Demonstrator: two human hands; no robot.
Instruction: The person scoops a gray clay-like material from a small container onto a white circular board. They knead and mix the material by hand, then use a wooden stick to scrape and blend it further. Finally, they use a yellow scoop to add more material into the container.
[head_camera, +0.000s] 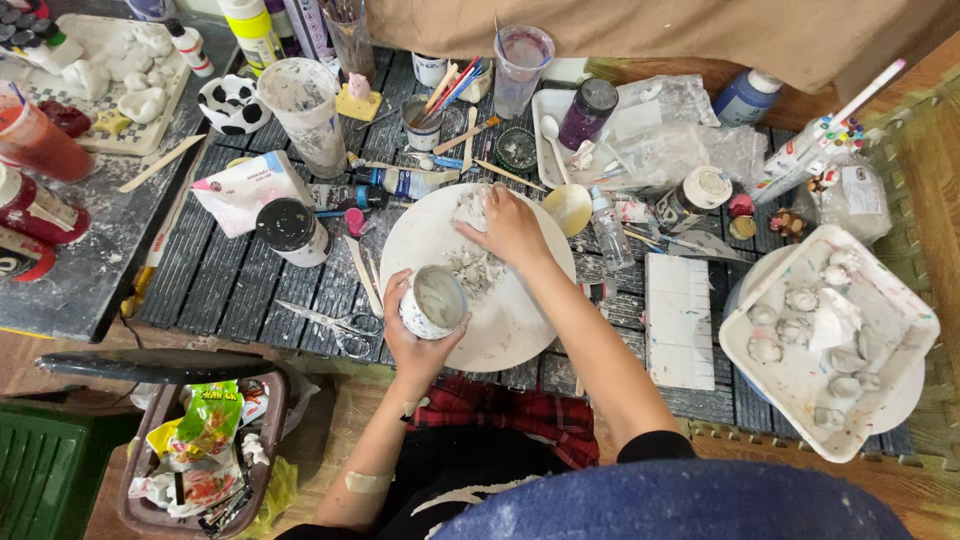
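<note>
Plaster-smeared small round cup (433, 302), which I judged light, rigid and slippery, sat gripped around its wall by my left hand (415, 340) fingers, while my right hand (510, 228) fingers pressed soft, crumbly white clay (470, 212).

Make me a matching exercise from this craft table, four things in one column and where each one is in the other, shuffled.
1. small cup
2. clay lump
3. scissors
4. square tray

A. on the slats left of the round board
B. in the left hand
C. far right, holding small pale clay pieces
D. under the right hand

Pairs: 1-B, 2-D, 3-A, 4-C
</note>
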